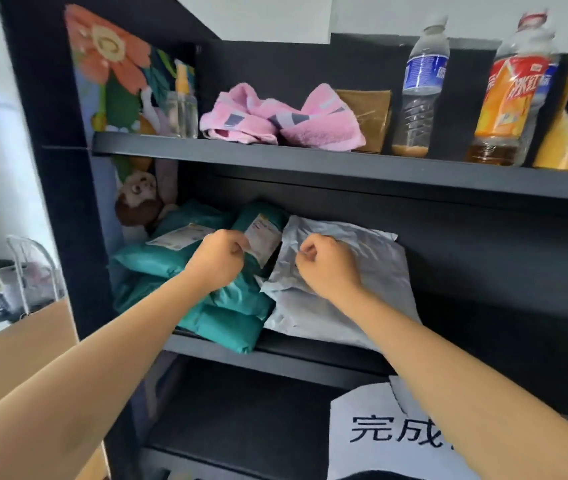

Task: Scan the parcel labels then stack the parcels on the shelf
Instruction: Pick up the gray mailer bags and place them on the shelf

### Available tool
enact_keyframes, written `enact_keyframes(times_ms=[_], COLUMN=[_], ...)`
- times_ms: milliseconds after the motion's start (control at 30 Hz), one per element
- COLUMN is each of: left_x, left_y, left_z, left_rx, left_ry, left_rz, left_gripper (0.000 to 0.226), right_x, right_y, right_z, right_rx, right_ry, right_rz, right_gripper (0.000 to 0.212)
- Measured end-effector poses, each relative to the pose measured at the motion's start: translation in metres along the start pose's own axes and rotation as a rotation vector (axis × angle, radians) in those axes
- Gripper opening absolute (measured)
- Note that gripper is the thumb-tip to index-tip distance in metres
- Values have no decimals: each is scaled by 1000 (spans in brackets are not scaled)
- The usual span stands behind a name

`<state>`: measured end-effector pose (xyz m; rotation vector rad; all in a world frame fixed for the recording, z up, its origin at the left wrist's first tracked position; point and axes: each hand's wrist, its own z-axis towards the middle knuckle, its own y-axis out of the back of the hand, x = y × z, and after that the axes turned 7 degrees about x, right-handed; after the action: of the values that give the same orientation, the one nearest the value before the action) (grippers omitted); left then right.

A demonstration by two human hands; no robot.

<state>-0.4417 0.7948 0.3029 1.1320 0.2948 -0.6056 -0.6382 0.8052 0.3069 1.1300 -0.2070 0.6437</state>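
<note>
Nearest, down at five o'clock, a paper sign (379, 431) hangs below the shelf (275, 355). Both hands are on that shelf, apart, each curled. The left hand (218, 259) pinches the green parcel (260, 214) by its label, likely seating it on the green pile. The right hand (327, 268), at its three o'clock, nips the grey parcel (372, 258), probably squaring it alongside. Farther up, at twelve, a pink towel (275, 123) and bottles (421, 88).
</note>
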Motion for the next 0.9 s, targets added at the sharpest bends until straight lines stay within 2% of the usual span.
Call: enact_keyframes(times_ms=[100, 167, 267, 333, 400, 500, 600, 700, 900], left_x=[48, 88, 163, 221, 275, 345, 406, 463, 570], left_y=[55, 98, 166, 215, 265, 337, 397, 445, 521], left_z=[-44, -82, -143, -184, -226, -283, -322, -347, -347], left_rx=[-60, -67, 46, 126, 168, 118, 78, 27, -22], left_ry=[36, 67, 168, 259, 359, 509, 600, 651, 754], left_rz=[32, 148, 478, 583, 560, 470, 475, 486, 519], left_gripper=[31, 30, 28, 25, 25, 24, 23, 22, 35], right_x=[81, 140, 231, 287, 337, 411, 485, 552, 670], right_y=[-42, -78, -141, -186, -228, -283, -328, -377, -481], right_z=[-11, -17, -27, -35, -38, -36, -29, -17, 24], right_rx=[154, 274, 402, 427, 443, 491, 525, 577, 631], right_ry=[188, 289, 398, 455, 505, 528, 557, 634, 755], right_rz=[17, 7, -132, -217, -258, -198, -187, -234, -220], right_gripper=[15, 17, 24, 25, 24, 25, 25, 21, 32])
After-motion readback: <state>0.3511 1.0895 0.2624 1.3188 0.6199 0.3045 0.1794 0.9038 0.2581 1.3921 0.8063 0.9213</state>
